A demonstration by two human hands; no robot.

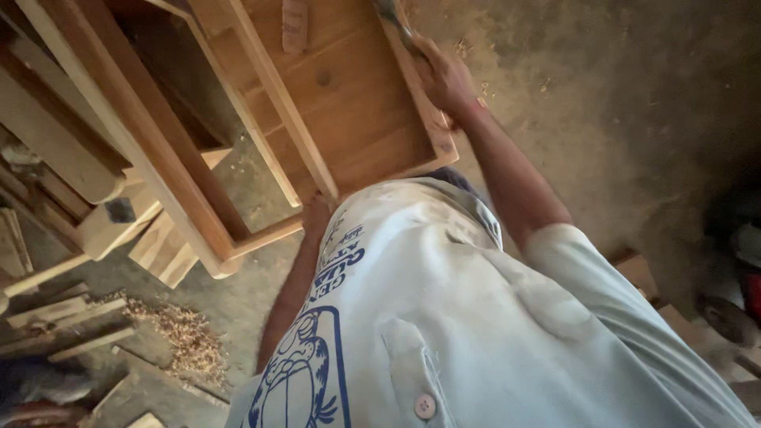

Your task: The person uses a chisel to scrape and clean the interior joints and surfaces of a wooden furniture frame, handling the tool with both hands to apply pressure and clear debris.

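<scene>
A wooden frame with a plank back panel (349,103) lies in front of me, seen over my light printed shirt (444,317). My right hand (444,79) rests on the frame's right rail (428,119), its fingers closed round a slim greyish tool (394,17) that runs up out of view. My left hand (317,210) reaches to the frame's near bottom edge beside an inner slat (277,95). Its fingers are hidden behind the wood and my shirt.
A second wooden frame (158,158) stands to the left, with stacked offcuts (55,143) beyond it. Wood shavings (186,337) and loose boards (63,317) lie on the dusty floor at lower left. Dark objects (729,301) sit at the right edge.
</scene>
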